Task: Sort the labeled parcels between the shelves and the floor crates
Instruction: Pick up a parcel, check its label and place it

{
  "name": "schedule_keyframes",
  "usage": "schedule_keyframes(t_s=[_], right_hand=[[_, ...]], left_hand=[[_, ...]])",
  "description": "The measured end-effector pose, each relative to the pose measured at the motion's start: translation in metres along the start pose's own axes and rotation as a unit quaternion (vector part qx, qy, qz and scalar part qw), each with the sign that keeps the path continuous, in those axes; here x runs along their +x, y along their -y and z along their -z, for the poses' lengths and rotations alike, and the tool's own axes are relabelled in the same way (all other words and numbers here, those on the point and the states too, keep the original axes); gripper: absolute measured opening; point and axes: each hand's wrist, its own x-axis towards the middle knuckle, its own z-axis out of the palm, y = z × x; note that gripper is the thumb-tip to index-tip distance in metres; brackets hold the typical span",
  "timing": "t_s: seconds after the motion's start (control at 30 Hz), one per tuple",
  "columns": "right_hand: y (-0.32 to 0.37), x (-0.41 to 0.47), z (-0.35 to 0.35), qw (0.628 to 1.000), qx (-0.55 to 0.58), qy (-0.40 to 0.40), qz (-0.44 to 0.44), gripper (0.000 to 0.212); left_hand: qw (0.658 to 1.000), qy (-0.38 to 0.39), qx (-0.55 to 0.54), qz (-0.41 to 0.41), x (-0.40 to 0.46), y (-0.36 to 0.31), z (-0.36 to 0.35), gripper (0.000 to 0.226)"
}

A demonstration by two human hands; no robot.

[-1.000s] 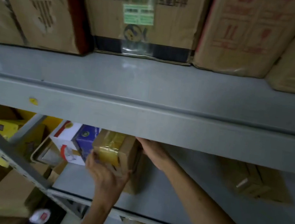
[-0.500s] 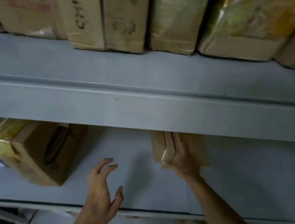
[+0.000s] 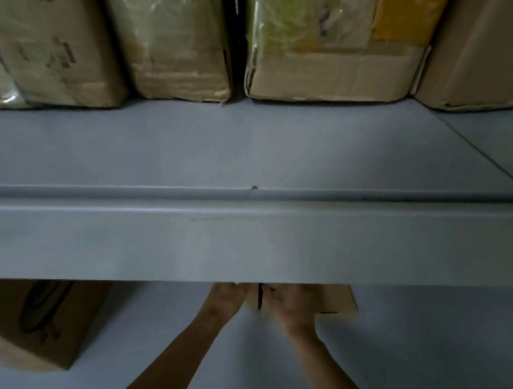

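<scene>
Two hands: both reach under the upper shelf's front beam at lower centre of the frame, forearms rising from the bottom edge.
Left hand (image 3: 227,295): on the left side of the flat boxes; its fingers go under the beam, so how wide they are spread cannot be told.
Right hand (image 3: 290,308): laid over the front of the same boxes, touching them; fingertips are blurred and partly hidden, so whether it grips cannot be told.
Flat boxes (image 3: 337,301): thin brown cardboard parcels standing on edge side by side on the lower shelf, just right of centre, tops cut off by the beam; a dark gap shows between two of them, between the hands.
Lower shelf (image 3: 423,356): grey, bare to the right of the hands.
Brown box (image 3: 16,322): larger carton at lower left on the lower shelf, well apart from the hands, with a dark oval print on its face.
Upper shelf (image 3: 222,143): grey board across mid-frame, with a seam at right.
Cartons above: a row along the back of the upper shelf, among them a film-wrapped carton (image 3: 170,24) left of centre and a taped carton (image 3: 336,40) with a yellow patch right of centre, a dark gap between them.
</scene>
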Motion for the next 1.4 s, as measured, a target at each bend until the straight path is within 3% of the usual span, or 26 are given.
schedule_keyframes(t_s=[0.07,0.1,0.17,0.33,0.5,0.6,0.67,0.83,0.93,1.07,1.2,1.3,1.4], right_hand=[[-0.003,-0.005,0.001,0.999,0.018,-0.019,0.024,0.058],[-0.003,-0.007,0.002,0.999,0.026,-0.014,0.033,0.059],[-0.002,-0.009,0.003,0.999,0.041,0.012,0.031,0.061],[0.023,-0.016,-0.011,0.998,-0.008,0.067,0.020,0.064],[0.065,-0.054,-0.079,0.996,-0.030,0.082,-0.011,0.066],[0.089,-0.079,-0.129,0.995,-0.037,0.089,-0.021,0.060],[0.100,-0.091,-0.154,0.995,-0.039,0.092,-0.013,0.065],[0.124,-0.102,-0.198,0.992,-0.033,0.119,0.000,0.082],[0.139,-0.108,-0.225,0.993,-0.032,0.116,-0.004,0.091],[0.149,-0.111,-0.235,0.992,0.001,0.126,-0.002,0.075],[0.154,-0.118,-0.212,0.990,-0.010,0.141,-0.004,0.073],[0.174,-0.142,-0.166,0.988,0.073,0.138,-0.015,0.060],[0.200,-0.172,-0.109,0.931,0.245,0.271,-0.001,0.035]], left_hand=[[0.994,0.028,-0.053,0.094,0.029,0.003,-0.013,0.006],[0.989,0.037,-0.052,0.132,0.037,0.008,-0.019,0.003],[0.982,0.059,-0.053,0.173,0.044,0.017,-0.028,0.010],[0.989,0.014,-0.062,0.136,0.018,0.024,-0.011,0.016],[0.990,0.011,-0.014,0.138,0.001,0.058,0.065,0.051],[0.986,-0.010,0.033,0.161,-0.011,0.079,0.118,0.051],[0.984,-0.006,-0.008,0.180,-0.019,0.092,0.146,0.045],[0.986,-0.043,-0.030,0.157,-0.034,0.113,0.190,0.020],[0.984,-0.083,-0.039,0.154,-0.030,0.127,0.214,0.019],[0.977,-0.152,0.120,0.091,-0.042,0.120,0.236,0.038],[0.952,-0.183,0.236,-0.070,-0.102,0.090,0.252,0.033],[0.964,-0.177,0.158,-0.118,-0.152,0.066,0.270,0.013],[0.985,-0.148,-0.047,-0.081,-0.183,0.048,0.272,0.013]])
